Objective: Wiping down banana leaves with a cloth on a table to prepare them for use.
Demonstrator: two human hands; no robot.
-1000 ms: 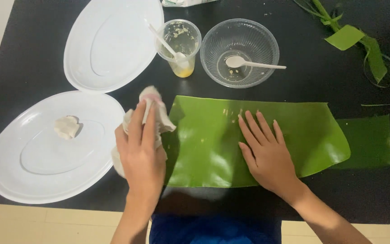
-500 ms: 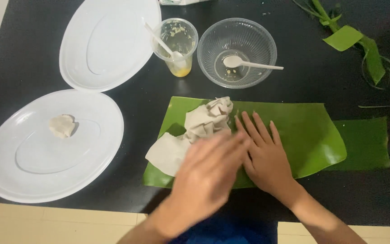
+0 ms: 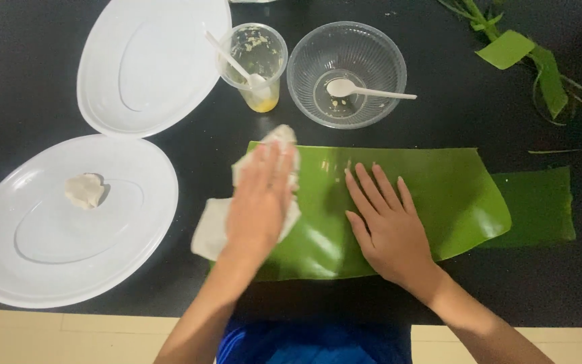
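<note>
A large banana leaf (image 3: 432,195) lies flat on the black table (image 3: 35,81). The left hand (image 3: 261,199) presses a white tissue (image 3: 213,229) onto its left end; the right hand (image 3: 385,226) rests spread flat mid-leaf. Beyond stand a clear cup (image 3: 254,64) with yellow liquid and a clear bowl (image 3: 346,74) holding a spoon.

You are looking down on a black table (image 3: 35,81) that fills almost the whole view. Along the table's near edge runs a strip of pale cream floor (image 3: 89,337). A sliver of the same pale surface shows past the table's far left corner. Soft light from above leaves a dull sheen on the tabletop.
</note>
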